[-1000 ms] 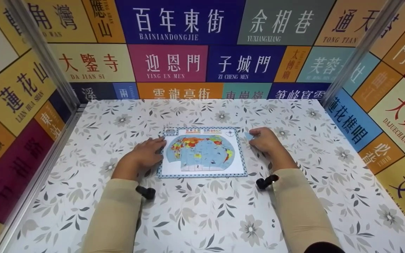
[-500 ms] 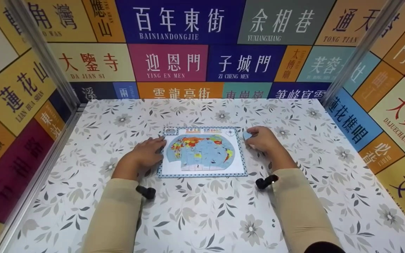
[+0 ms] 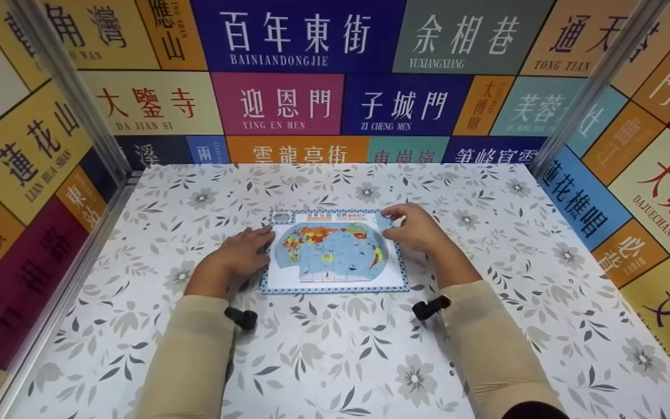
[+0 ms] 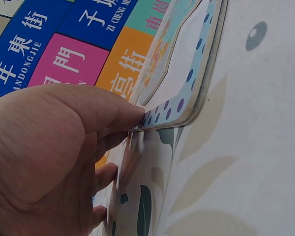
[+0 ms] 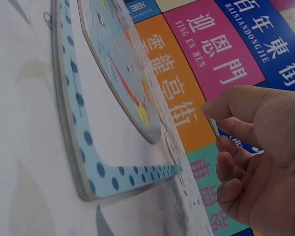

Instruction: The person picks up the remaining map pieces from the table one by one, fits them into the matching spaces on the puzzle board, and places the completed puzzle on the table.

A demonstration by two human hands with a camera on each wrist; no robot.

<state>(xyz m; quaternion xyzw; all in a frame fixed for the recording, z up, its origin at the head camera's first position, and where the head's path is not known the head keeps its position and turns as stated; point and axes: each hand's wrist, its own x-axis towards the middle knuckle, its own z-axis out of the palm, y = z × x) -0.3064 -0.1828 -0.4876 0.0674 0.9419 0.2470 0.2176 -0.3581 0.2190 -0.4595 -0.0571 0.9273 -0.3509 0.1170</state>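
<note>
A world map puzzle point(image 3: 346, 247) lies flat on the table in a board point(image 3: 335, 289) with a light blue dotted border. A gap shows at the lower left of the oval map. My left hand point(image 3: 239, 253) holds the board by its left edge; in the left wrist view its thumb lies on the dotted border point(image 4: 169, 107) and the other fingers are beside and below the rim. With thumb and fingertips, my right hand point(image 3: 419, 228) pinches a small light blue puzzle piece point(image 5: 215, 129) over the board's upper right corner. Most of that piece is hidden by the fingers.
A white tablecloth point(image 3: 335, 361) with grey flowers and leaves covers the table. Panels with Chinese lettering point(image 3: 280, 105) stand behind and at both sides, with metal posts point(image 3: 585, 81) at the corners. Small black wrist cameras point(image 3: 242, 318) sit on both sleeves.
My right hand has moved left with the puzzle piece, from beside the board to over its upper right corner. My left hand and the board have stayed in place.
</note>
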